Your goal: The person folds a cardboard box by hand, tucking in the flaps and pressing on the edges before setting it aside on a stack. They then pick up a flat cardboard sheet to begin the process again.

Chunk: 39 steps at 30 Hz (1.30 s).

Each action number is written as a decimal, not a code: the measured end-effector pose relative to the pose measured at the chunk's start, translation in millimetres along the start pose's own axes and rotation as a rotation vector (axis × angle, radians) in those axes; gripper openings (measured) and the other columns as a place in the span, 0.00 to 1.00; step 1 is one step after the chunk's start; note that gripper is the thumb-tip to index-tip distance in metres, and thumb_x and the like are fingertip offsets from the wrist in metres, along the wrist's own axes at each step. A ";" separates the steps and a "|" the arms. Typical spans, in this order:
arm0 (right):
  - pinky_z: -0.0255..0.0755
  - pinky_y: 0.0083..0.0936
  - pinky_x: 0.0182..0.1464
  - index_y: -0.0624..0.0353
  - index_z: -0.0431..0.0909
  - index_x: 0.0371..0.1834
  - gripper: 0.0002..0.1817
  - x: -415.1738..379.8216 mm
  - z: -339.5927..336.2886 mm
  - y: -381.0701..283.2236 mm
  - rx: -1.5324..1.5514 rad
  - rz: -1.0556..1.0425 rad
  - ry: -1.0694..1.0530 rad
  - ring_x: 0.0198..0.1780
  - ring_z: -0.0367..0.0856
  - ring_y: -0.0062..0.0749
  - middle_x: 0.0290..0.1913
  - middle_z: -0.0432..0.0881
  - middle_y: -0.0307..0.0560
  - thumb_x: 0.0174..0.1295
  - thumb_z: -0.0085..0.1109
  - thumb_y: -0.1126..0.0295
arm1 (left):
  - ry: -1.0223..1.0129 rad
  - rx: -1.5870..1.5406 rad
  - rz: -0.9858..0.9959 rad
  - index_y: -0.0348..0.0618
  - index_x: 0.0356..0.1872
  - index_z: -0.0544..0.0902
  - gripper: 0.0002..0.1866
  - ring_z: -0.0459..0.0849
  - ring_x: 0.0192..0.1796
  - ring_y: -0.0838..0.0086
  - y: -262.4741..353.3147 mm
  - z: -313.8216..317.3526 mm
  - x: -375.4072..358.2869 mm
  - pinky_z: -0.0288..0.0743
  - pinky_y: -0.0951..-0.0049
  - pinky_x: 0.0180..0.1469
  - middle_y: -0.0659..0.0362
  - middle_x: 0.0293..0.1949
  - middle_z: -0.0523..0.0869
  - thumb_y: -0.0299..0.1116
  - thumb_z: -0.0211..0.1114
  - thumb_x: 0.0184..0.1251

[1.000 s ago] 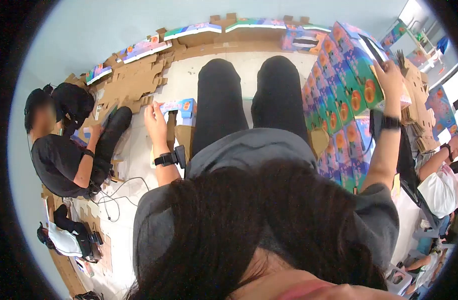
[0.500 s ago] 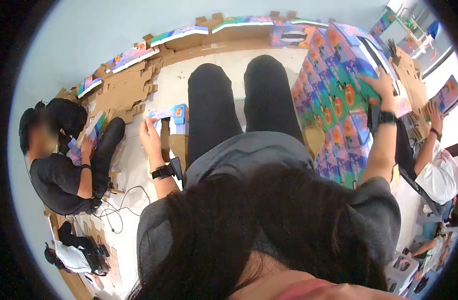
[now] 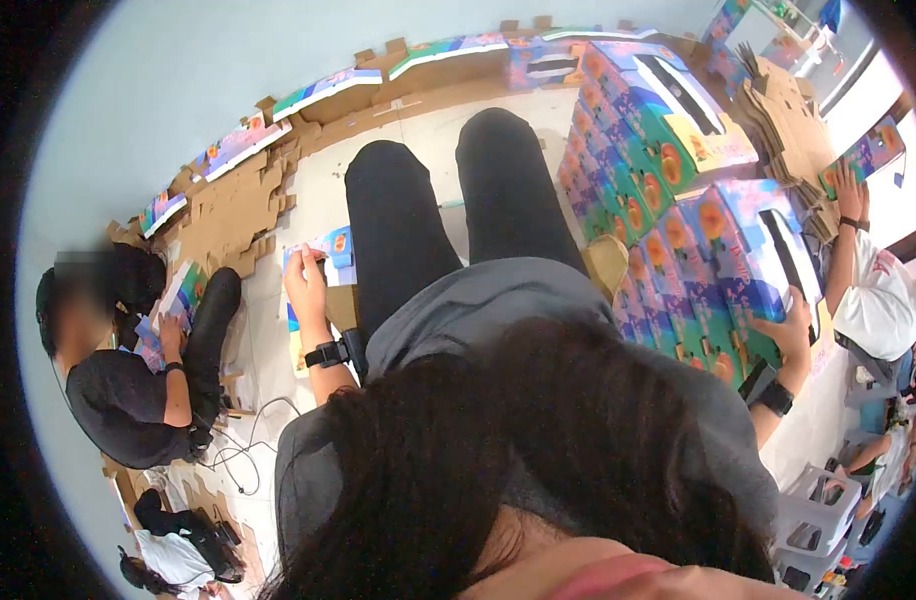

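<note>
My left hand (image 3: 307, 284) is beside my left thigh, its fingers closed over the edge of a blue-and-pink printed carton (image 3: 335, 243). Part of that carton is hidden by the hand and wrist. On my right, my right hand (image 3: 790, 328) grips the near end of a row of printed cartons (image 3: 713, 235), thumb on one face and fingers by the dark handle slot. Behind that row stands another row of the same cartons (image 3: 668, 150), with peach pictures and a dark slot on the end one. Both wrists wear black straps.
Flattened brown cardboard (image 3: 228, 215) lies at left, and more cardboard (image 3: 783, 125) is stacked at right. Printed cartons (image 3: 448, 52) line the wall. A person in black (image 3: 118, 400) sits at left with a carton; another in white (image 3: 878, 310) works at right. Cables (image 3: 243, 450) cross the floor.
My right hand has moved from the far row of cartons down to the end of the nearer row, uncovering the far row's end. My left hand stays at its carton. The view has shifted slightly.
</note>
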State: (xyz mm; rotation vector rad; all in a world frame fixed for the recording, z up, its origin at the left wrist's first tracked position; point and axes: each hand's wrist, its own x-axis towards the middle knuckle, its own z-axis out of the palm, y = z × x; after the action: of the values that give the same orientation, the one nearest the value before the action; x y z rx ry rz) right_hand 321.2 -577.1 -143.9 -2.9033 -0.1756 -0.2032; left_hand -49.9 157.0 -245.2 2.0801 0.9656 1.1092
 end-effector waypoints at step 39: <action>0.76 0.37 0.31 0.54 0.86 0.13 0.15 -77.0 106.0 -501.8 -0.420 -1.252 -1.122 0.24 0.84 0.39 0.18 0.85 0.44 0.54 0.59 0.62 | -0.961 0.885 -0.775 0.42 0.78 0.65 0.50 0.49 0.84 0.55 -228.6 22.9 -117.2 0.42 0.47 0.83 0.50 0.81 0.61 0.66 0.66 0.62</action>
State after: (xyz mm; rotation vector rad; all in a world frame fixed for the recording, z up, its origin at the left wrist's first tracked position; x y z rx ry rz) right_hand 191.4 -75.0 -150.1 -2.3559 -2.2264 1.3159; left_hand -149.5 187.9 -481.1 2.0585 1.6087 -0.7994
